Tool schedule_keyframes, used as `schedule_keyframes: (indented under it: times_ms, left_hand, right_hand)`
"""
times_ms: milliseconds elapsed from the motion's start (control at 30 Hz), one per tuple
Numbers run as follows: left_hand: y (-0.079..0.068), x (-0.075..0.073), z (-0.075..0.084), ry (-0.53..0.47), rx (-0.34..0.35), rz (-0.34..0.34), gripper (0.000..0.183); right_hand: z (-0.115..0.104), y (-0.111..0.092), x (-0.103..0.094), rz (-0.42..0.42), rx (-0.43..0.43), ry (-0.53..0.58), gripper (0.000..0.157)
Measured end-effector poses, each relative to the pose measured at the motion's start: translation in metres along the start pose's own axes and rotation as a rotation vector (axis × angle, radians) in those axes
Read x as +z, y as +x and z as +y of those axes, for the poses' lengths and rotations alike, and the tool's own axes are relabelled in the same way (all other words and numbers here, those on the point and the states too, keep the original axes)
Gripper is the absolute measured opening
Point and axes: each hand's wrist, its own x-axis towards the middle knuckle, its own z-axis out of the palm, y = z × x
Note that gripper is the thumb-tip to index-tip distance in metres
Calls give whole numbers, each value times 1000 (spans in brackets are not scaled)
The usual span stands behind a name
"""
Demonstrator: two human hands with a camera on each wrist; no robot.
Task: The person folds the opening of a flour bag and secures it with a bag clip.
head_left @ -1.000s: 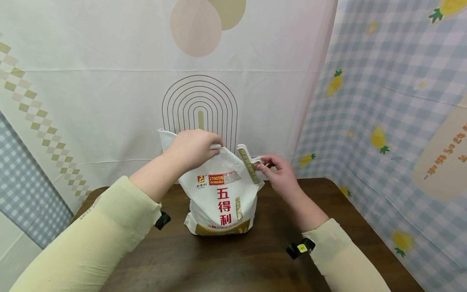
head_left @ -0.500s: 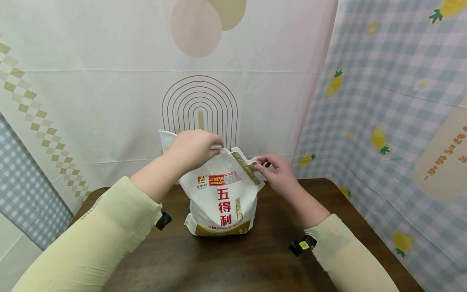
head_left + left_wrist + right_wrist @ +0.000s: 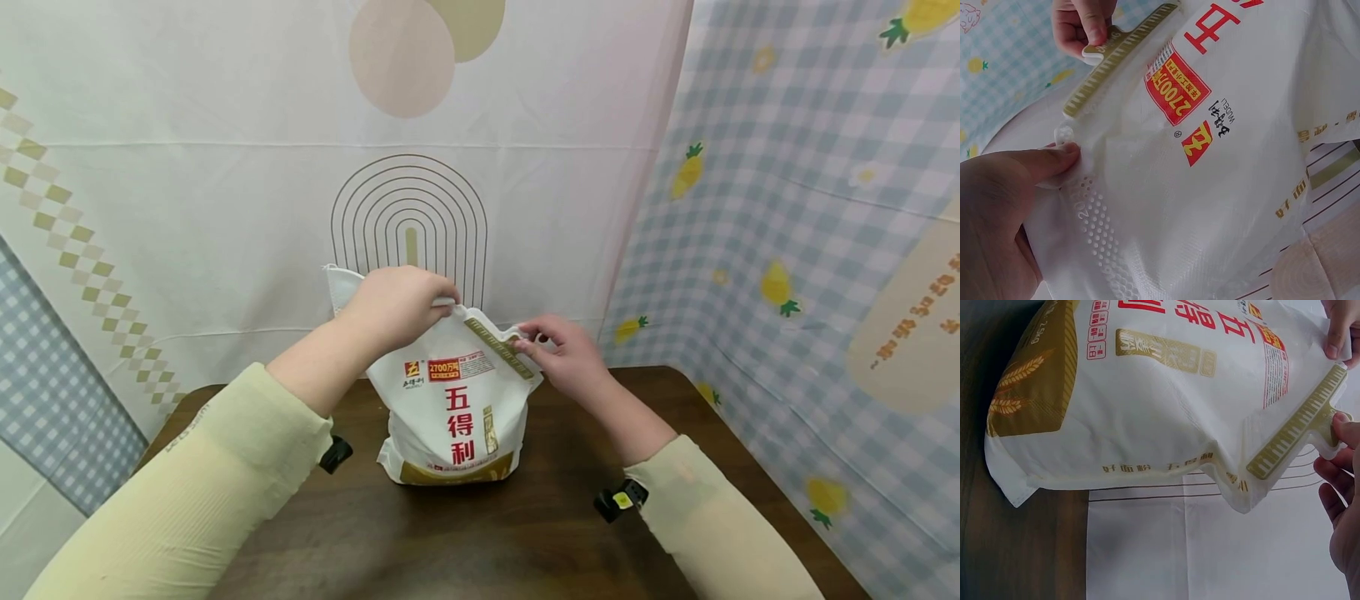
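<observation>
A white flour bag (image 3: 427, 417) with red lettering and a gold base stands upright on the table. My left hand (image 3: 393, 307) pinches its top edge between thumb and fingers; in the left wrist view the thumb (image 3: 1054, 164) presses on the folded rim. Over the bag's upper right corner sits a gold and white bag clip (image 3: 498, 348), its long toothed bar slanting along the top edge. The clip's handle is between the thumb and fingers of my right hand (image 3: 566, 354). From the right wrist, the clip (image 3: 1297, 425) shows lying across the bag's mouth.
The dark wooden table (image 3: 360, 533) extends around the bag. Behind it hangs a white printed cloth (image 3: 247, 208), close to the bag's back. A blue checked cloth with pineapples (image 3: 750, 233) hangs on the right. Each wrist wears a black strap device (image 3: 622, 500).
The clip has tilted from a steep slant to a flatter one, its upper end coming down and left toward my left hand. My left hand and the bag have stayed almost still.
</observation>
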Motion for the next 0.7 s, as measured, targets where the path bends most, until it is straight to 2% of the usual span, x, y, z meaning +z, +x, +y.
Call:
schedule_keyframes:
  times_ms: [367, 700]
  left_hand:
    - [-2, 1, 0, 3, -11, -9, 20]
    - [0, 1, 1, -8, -12, -15, 21]
  right_hand:
    - [-4, 4, 4, -49, 4, -53, 21]
    - [-4, 2, 5, -22, 30, -16, 22]
